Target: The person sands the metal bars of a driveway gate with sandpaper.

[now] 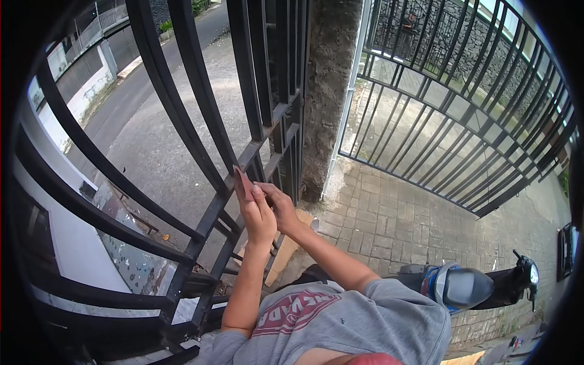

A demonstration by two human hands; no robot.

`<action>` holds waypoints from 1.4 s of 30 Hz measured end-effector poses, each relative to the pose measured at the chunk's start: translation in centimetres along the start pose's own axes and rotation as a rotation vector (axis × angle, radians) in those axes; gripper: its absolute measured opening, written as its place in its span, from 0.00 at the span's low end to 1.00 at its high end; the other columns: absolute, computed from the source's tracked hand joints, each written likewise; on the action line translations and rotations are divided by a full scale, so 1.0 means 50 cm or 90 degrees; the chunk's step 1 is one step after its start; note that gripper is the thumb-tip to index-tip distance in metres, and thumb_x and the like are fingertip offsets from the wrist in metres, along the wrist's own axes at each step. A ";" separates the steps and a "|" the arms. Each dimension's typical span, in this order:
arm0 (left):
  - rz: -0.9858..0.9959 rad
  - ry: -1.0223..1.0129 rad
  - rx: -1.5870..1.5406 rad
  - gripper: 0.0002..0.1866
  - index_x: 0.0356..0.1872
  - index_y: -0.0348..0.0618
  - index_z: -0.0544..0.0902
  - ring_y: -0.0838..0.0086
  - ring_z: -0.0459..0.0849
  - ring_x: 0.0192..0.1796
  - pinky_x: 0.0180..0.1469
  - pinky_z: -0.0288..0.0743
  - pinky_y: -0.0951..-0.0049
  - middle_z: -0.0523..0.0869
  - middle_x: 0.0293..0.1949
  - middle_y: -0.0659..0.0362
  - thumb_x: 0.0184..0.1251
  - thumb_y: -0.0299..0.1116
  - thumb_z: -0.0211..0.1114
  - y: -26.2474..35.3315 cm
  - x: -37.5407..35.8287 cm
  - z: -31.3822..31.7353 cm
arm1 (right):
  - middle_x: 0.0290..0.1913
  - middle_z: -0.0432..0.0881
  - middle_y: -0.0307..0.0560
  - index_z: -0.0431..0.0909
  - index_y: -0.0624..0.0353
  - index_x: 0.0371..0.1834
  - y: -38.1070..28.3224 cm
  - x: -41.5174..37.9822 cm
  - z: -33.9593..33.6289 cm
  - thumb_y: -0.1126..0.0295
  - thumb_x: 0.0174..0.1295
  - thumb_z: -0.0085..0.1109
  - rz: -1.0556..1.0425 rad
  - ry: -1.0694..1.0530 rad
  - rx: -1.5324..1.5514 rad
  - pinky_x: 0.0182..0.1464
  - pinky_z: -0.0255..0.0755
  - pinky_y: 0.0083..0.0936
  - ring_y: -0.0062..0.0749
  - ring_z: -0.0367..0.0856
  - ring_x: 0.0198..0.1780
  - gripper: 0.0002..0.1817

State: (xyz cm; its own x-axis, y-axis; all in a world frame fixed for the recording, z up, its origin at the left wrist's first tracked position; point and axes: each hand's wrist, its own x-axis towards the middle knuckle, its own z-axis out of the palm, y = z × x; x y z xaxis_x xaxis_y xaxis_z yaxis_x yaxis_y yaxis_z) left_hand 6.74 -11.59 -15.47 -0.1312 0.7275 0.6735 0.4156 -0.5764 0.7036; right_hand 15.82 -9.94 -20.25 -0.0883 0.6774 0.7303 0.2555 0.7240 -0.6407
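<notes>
A folded, reddish-brown piece of sandpaper (244,184) is pinched in front of me, its upper tip against the crossbar of the black metal gate (214,210). My left hand (258,218) is closed round its lower end, thumb pointing up along the sheet. Right beside it, my right hand (281,205) is closed too, with its fingertips at the sheet's edge by the left thumb. Part of the sandpaper is hidden behind the fingers.
A rough concrete pillar (331,91) stands right of the gate bars. Beyond it is a second barred gate (450,109) over brick paving. A parked motorbike (465,287) is at my right. Cardboard (286,258) lies on the ground below my hands.
</notes>
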 end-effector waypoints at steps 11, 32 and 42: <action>0.008 -0.195 0.049 0.34 0.72 0.27 0.59 0.43 0.60 0.75 0.74 0.56 0.54 0.59 0.73 0.35 0.77 0.45 0.52 0.034 -0.034 -0.146 | 0.23 0.75 0.48 0.80 0.66 0.39 -0.027 0.012 -0.011 0.77 0.65 0.60 0.021 0.187 -0.091 0.24 0.66 0.28 0.35 0.73 0.21 0.03; 0.134 0.229 0.195 0.42 0.76 0.31 0.46 0.48 0.64 0.72 0.74 0.52 0.50 0.59 0.72 0.37 0.71 0.35 0.61 -0.008 0.008 -0.259 | 0.30 0.83 0.50 0.82 0.61 0.35 -0.041 0.098 -0.009 0.70 0.58 0.63 -0.037 -0.012 -0.327 0.32 0.77 0.40 0.50 0.83 0.30 0.06; 0.022 0.392 0.117 0.16 0.36 0.27 0.78 0.61 0.79 0.32 0.37 0.72 0.63 0.80 0.30 0.50 0.75 0.36 0.61 -0.038 0.063 -0.246 | 0.30 0.83 0.52 0.82 0.62 0.35 -0.060 0.154 -0.008 0.72 0.56 0.64 -0.031 0.013 -0.325 0.34 0.76 0.43 0.51 0.83 0.33 0.07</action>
State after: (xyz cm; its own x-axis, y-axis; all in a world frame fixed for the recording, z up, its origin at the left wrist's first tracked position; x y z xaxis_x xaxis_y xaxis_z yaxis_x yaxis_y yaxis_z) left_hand -5.52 -12.80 -11.90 -0.5852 0.3308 0.7404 0.5687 -0.4834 0.6655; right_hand 14.75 -6.96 -12.60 -0.0938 0.6386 0.7638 0.6901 0.5947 -0.4125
